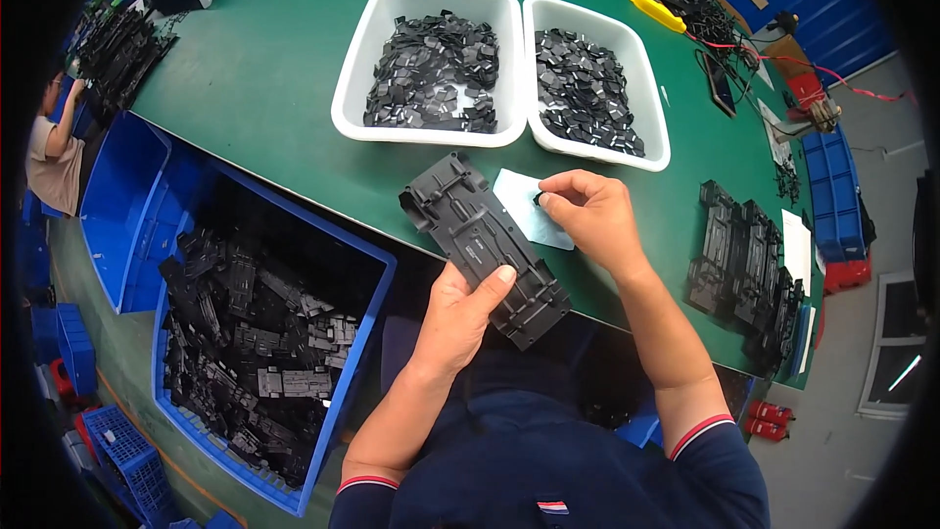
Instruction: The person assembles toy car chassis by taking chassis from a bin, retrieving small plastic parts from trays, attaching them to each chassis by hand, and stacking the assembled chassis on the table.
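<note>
My left hand (458, 317) grips a long black plastic molded part (477, 235) near its lower end, thumb across the top face. The part is tilted at the table's front edge. To the right of it, my right hand (591, 215) pinches a small black piece (538, 198) between thumb and fingertips, above a pale sheet (534, 220) lying on the table. Two white tubs stand beyond my hands, the left tub (345, 103) and the right tub (658, 127). Both hold many small flat black pieces (436, 59).
The green table (264, 88) carries a row of black molded parts (749, 255) at right and a yellow tool (657, 12) at the back. Below left, a blue bin (367, 318) holds many black parts. A person (57, 157) sits at far left.
</note>
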A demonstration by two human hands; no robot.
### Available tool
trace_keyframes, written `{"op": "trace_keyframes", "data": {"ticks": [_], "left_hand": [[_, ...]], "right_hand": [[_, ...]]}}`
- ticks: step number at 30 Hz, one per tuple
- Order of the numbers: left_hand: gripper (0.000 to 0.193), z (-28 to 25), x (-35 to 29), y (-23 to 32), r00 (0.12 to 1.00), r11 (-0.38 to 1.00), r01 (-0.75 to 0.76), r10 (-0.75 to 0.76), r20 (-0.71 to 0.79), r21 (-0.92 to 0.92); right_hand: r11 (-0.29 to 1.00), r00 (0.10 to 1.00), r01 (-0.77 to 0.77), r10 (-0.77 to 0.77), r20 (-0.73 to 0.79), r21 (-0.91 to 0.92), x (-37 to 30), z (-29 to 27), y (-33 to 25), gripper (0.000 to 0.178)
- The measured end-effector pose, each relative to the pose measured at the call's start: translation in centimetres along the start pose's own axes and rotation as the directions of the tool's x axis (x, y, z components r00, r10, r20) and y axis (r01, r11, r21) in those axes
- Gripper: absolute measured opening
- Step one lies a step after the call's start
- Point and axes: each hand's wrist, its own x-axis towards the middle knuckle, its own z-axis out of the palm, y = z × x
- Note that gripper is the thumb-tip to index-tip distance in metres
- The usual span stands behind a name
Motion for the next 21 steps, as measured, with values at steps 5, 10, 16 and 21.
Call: {"op": "trace_keyframes", "data": {"ticks": [5,10,16,21], "left_hand": [[0.031,0.0,0.1,0.1,1.0,1.0,0.008,-0.008,0.011,-0.005],[0.03,0.2,0.1,0.3,1.0,1.0,0.002,-0.002,0.001,0.008],[0.031,0.1,0.1,0.1,1.0,1.0,0.018,-0.018,0.011,-0.002],[0.031,0.2,-0.2,-0.1,1.0,1.0,-0.009,0.009,-0.002,0.0]], "right_hand": [[0.998,1.0,0.005,-0.006,-0.012,-0.056,0.1,0.2,-0.3,0.016],[0.995,0.999,0.038,-0.041,-0.033,-0.098,0.2,0.5,0.0,0.017],[0.926,0.953,0.257,-0.29,-0.085,-0.277,-0.8,0.0,-0.3,0.013],[0.683,0.68,0.655,-0.72,-0.142,-0.323,-4.1,-1.2,-1.0,0.014]]}}
